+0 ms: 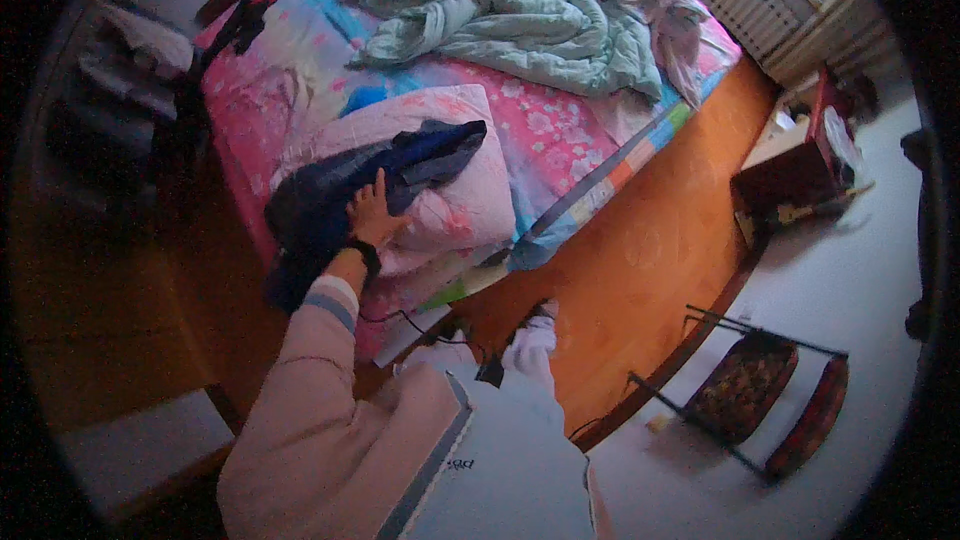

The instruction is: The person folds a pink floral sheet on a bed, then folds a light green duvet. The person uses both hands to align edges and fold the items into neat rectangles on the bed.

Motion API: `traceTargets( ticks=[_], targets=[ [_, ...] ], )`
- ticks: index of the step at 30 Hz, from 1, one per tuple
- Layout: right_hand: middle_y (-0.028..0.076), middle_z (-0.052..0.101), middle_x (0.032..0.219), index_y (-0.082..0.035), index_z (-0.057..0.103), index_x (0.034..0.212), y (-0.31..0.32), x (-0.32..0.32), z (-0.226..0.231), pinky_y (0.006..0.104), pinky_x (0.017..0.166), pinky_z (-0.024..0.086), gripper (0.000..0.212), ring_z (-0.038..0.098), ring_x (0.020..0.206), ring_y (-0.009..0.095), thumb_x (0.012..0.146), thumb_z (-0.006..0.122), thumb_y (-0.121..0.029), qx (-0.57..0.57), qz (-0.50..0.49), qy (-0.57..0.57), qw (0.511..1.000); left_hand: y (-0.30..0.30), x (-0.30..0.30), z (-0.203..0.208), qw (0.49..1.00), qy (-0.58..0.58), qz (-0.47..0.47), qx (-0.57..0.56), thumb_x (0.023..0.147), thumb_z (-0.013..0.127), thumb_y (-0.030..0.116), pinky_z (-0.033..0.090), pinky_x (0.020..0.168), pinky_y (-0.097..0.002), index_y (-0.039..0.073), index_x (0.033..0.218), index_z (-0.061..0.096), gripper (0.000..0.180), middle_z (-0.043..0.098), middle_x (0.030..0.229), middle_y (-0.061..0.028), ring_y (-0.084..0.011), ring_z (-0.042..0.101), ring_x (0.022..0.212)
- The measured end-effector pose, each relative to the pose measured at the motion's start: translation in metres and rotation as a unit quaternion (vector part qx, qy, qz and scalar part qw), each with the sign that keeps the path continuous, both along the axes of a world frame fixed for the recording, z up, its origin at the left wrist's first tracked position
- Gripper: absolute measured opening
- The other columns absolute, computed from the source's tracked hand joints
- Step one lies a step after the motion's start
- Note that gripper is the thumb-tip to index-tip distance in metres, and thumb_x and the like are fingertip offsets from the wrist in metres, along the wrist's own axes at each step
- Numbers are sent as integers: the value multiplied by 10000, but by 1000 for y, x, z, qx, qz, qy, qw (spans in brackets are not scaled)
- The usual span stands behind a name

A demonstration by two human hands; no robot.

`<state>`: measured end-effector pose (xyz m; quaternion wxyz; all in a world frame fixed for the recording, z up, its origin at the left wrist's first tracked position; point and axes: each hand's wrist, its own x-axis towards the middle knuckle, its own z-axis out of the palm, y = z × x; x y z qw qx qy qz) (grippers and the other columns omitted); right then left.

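Note:
My left hand (375, 214), with a dark band on its wrist, reaches onto the near left part of the bed. Its fingers are spread, palm down, against the edge of a dark blue garment (330, 190). That garment lies crumpled across a pale pink pillow (465, 195) with a red floral print and droops toward the bed's near left edge. Whether the fingertips press on the cloth or only rest on it, I cannot tell. My right hand is out of view.
A crumpled pale green quilt (500, 15) covers the far part of the pink floral bed sheet (560, 145). Dark clothes (110, 120) are heaped at the left. A patterned chair (745, 385) and a reddish-brown cabinet (795, 165) stand right. A thin dark cable (425, 328) runs near my feet.

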<state>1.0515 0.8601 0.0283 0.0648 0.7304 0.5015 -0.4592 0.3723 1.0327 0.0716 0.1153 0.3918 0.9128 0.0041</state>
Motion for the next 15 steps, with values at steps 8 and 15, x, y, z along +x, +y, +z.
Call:
traceTargets(
  ticks=[8,15],
  targets=[
    [107,660,747,-29,608,936,218,122,-53,348,533,501,343,641,636,214,902,555,-366,75,156,131,976,-2,-7,12,997,-7,42,59,764,623,92,448,847,-414,117,1262,515,511,545,1041,-157,-356,523,995],
    [71,555,629,21,564,917,389,71,-16,350,511,448,301,528,531,161,930,528,-277,89,152,132,976,-51,21,14,982,-19,90,165,730,598,38,450,801,-420,111,1148,601,423,550,945,-155,-365,540,920]
  ],
)
